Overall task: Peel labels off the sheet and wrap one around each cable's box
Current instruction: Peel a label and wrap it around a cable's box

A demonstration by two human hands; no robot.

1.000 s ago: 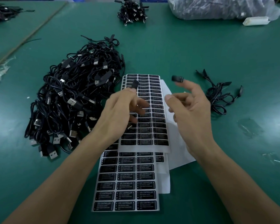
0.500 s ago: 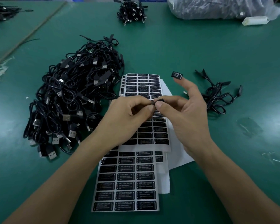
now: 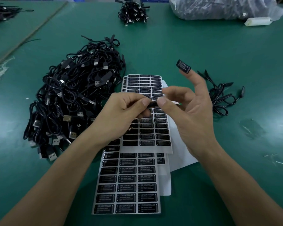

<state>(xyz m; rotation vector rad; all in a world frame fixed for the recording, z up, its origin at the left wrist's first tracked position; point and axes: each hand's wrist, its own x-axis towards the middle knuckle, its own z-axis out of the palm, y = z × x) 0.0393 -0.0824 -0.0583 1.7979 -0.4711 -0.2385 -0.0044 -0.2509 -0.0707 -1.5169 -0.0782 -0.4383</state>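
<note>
My left hand (image 3: 121,115) and my right hand (image 3: 189,111) meet above the label sheets, both pinching a small black cable box (image 3: 152,104) between thumb and finger. A peeled black label (image 3: 183,66) sticks to the raised fingertip of my right hand. Under the hands lies a sheet of black labels (image 3: 147,128), overlapping a second label sheet (image 3: 127,185) nearer to me. The cable running from the box is mostly hidden by my left hand.
A big heap of black USB cables (image 3: 72,98) lies left of the sheets. A few cables (image 3: 222,98) lie at the right. A smaller bundle (image 3: 132,12) and a clear plastic bag (image 3: 219,7) sit at the far edge of the green table (image 3: 203,46).
My left hand has lifted the box off the sheet and my right thumb and finger have closed onto it. The label stays stuck to my raised right fingertip.
</note>
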